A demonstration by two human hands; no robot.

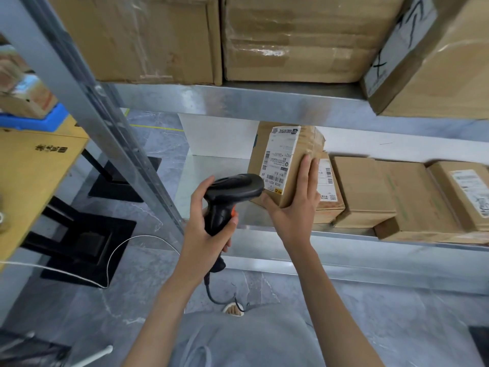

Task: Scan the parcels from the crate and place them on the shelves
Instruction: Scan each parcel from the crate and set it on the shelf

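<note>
The left hand (pixel 209 229) grips a black scanner (pixel 232 192), and the right hand (pixel 293 207) holds a box (pixel 285 160), fingers flat on its side, over the metal shelf (pixel 211 176). More boxes (pixel 365 192) sit there. The floor (pixel 148 287) is grey, with a wooden worktop (pixel 31 176) at left.

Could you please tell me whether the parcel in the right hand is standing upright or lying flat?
Upright, slightly tilted: the parcel stands on end, label facing the scanner, gripped by the right hand.
</note>
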